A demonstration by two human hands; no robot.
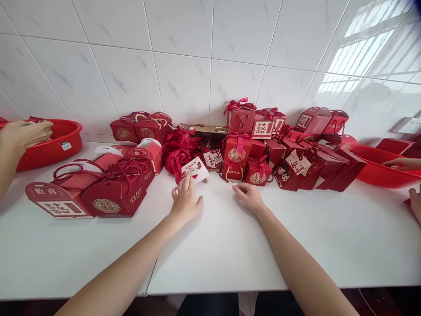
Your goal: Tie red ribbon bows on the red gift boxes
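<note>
My left hand (186,199) reaches over the white tabletop with fingers stretched and thumb apart. Its fingertips touch a white card with red print (194,169), which lies against a heap of dark red ribbons (180,147). A second printed card (213,159) leans just behind. Resting on the table, my right hand (249,196) has its fingers curled in, and nothing shows between them. Nearest to it are a small red gift box with a ribbon bow (258,173) and a taller stack of ribboned boxes (235,151).
Red handled gift boxes (112,197) stand at left, and red gift bags (305,166) at right. Red basins stand at far left (70,142) and far right (378,169). Other people's hands work by the left basin (29,134) and the right basin (403,163). Behind rises a tiled wall (184,87).
</note>
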